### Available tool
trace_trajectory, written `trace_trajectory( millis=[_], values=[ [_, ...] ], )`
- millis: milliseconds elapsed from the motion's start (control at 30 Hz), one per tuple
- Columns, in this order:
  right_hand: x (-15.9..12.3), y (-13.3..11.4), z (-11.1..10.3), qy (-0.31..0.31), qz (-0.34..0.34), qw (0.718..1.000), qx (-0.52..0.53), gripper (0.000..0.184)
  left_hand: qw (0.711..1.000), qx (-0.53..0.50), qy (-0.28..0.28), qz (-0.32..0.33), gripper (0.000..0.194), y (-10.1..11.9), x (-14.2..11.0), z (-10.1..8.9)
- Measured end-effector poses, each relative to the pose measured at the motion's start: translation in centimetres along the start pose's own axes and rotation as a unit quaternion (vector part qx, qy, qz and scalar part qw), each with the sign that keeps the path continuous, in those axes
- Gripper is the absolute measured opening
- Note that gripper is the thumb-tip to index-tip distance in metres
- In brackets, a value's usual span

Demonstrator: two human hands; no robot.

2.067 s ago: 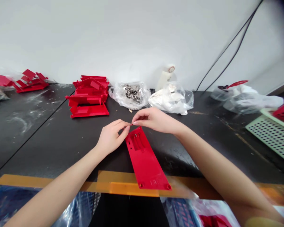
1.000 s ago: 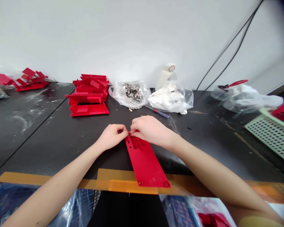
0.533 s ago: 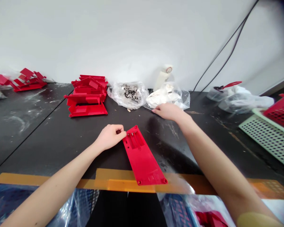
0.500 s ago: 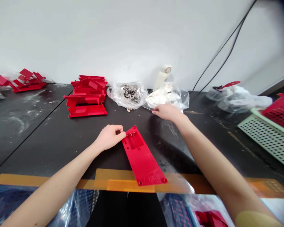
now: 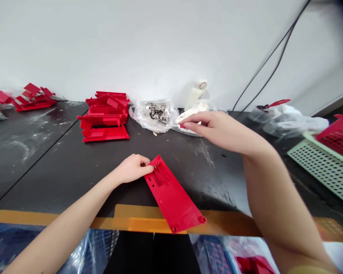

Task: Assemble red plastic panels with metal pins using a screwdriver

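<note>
My left hand (image 5: pixel 134 168) pinches the upper left edge of a red plastic panel (image 5: pixel 177 201) with a slotted battery compartment. Small metal contacts show at the compartment's upper end, beside my thumb. The panel lies tilted, its lower end over the table's front edge. My right hand (image 5: pixel 217 129) is raised above the table, its fingers closed on a thin tool (image 5: pixel 173 125) with a red grip and a slim metal shaft. The shaft points left, to the edge of a clear bag of small metal parts (image 5: pixel 157 111). Whether the tip touches any part is too small to tell.
Red plastic housings (image 5: pixel 105 118) are stacked left of the bag, with more red pieces (image 5: pixel 36 99) farther left. A white bottle (image 5: pixel 196 93) stands behind a bag of white material (image 5: pixel 188 114). A pale green basket (image 5: pixel 322 163) sits at right. Orange tape (image 5: pixel 25 217) lines the front edge.
My right hand has risen and turned, bringing the thin tool's shaft to the bag of metal parts. The red panel has shifted slightly towards me at its lower end.
</note>
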State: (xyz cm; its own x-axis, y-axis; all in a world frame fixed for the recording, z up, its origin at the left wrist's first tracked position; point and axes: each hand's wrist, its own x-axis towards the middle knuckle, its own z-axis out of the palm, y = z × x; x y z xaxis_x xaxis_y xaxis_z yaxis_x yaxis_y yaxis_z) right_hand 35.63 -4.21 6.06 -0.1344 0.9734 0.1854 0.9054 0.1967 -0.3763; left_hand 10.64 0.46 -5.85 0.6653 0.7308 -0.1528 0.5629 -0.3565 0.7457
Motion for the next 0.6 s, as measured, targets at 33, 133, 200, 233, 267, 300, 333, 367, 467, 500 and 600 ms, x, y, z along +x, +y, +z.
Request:
trace_trajectory(
  millis=[33,133,200,233,267,300,333,367,467,500,600],
  values=[
    [-0.6,-0.9,-0.3,0.000,-0.014,1.000,0.010,0.028,1.000,-0.004,-0.003,0.003,0.033,0.0,0.0,0.0],
    [-1.7,-2.8,0.1,0.003,-0.028,0.996,0.081,0.016,1.000,-0.014,-0.010,0.009,0.032,-0.1,0.0,0.2],
    [-1.8,-3.6,0.8,0.027,-0.037,0.984,0.173,0.015,1.000,-0.018,-0.015,0.011,0.032,-0.1,0.0,0.2],
    [-1.6,-3.8,1.2,0.036,-0.041,0.975,0.217,0.015,1.000,-0.019,-0.017,0.012,0.032,-0.2,0.0,0.2],
    [-1.5,-4.0,1.6,0.046,-0.041,0.965,0.255,0.013,1.000,-0.021,-0.018,0.012,0.032,-0.2,0.0,0.2],
    [-1.2,-4.1,2.0,0.054,-0.037,0.957,0.283,0.009,1.000,-0.022,-0.018,0.012,0.033,-0.2,0.0,0.2],
    [-1.0,-4.1,2.3,0.058,-0.027,0.951,0.302,0.006,0.999,-0.023,-0.019,0.012,0.033,-0.2,0.0,0.2],
    [-0.8,-4.1,2.7,0.057,-0.012,0.946,0.318,0.004,0.999,-0.025,-0.020,0.012,0.033,-0.2,0.0,0.2],
    [-0.2,-3.9,3.4,0.008,0.028,0.932,0.361,0.008,0.999,-0.033,-0.028,0.011,0.033,-0.1,-0.1,0.1],
    [-0.2,-3.9,3.6,-0.013,0.039,0.927,0.373,0.010,0.999,-0.037,-0.030,0.009,0.034,-0.1,-0.1,0.1],
    [-0.2,-4.0,3.6,-0.014,0.052,0.921,0.385,0.010,0.998,-0.050,-0.035,0.001,0.036,0.0,0.0,0.2]
  ],
)
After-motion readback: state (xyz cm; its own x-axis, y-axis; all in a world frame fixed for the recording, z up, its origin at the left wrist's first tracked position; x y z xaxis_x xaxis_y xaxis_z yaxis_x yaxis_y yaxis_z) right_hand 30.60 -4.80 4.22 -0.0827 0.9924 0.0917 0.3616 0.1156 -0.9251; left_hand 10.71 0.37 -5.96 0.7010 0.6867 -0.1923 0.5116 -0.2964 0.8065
